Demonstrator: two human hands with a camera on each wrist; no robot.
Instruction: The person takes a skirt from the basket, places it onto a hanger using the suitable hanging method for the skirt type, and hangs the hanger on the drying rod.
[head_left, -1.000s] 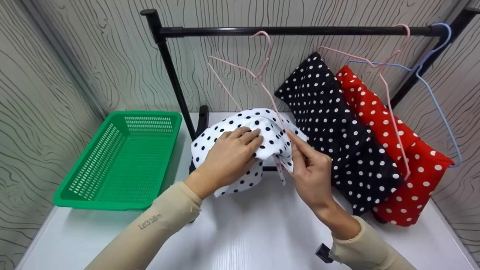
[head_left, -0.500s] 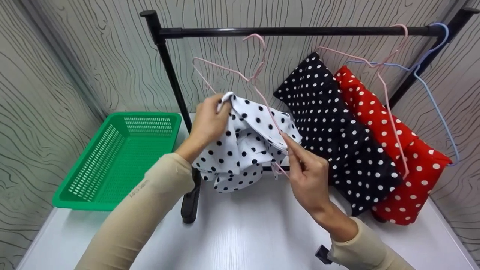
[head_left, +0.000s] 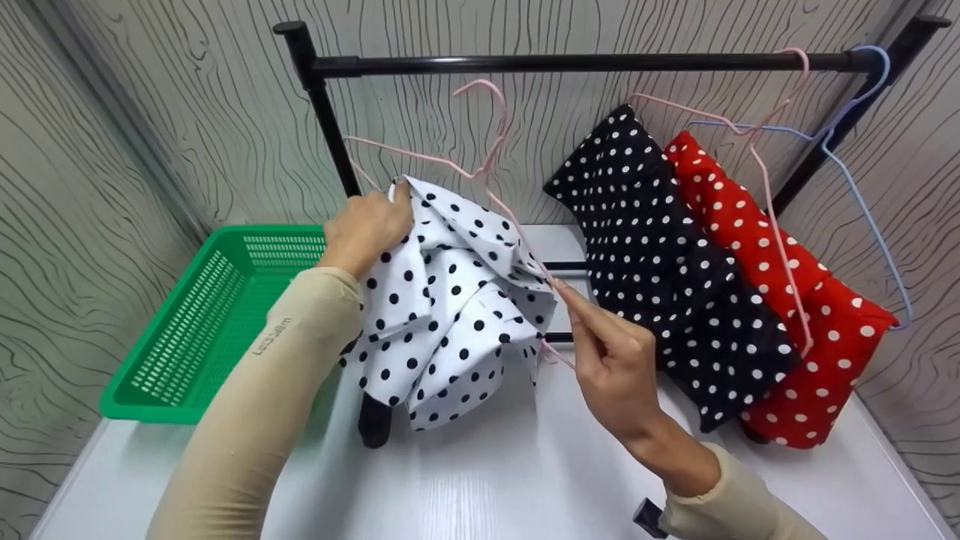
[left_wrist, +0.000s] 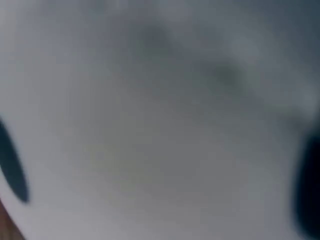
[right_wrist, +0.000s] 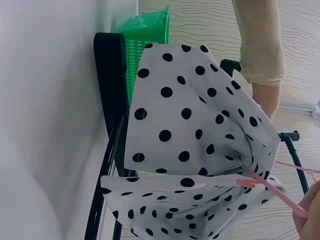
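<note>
My left hand grips the upper left edge of a white cloth piece with black polka dots. A pink clothes hanger stands upright behind and through the cloth, its hook below the rail and off it. With thumb and fingers, my right hand pinches the hanger's right side. In the right wrist view, the cloth hangs in two layers around the hanger's pink lower end. The left wrist view is filled by blurred dotted cloth; the left fingers are mostly hidden there.
A black rack's rail spans the back. Another pink hanger and a blue hanger hang at its right, with navy dotted cloth and red dotted cloth. A green basket stands left on the white table.
From lying over the cloth, my left hand has taken hold of its upper edge and pulled it left. The hanger has shifted left and down, with the right hand still pinching it.
</note>
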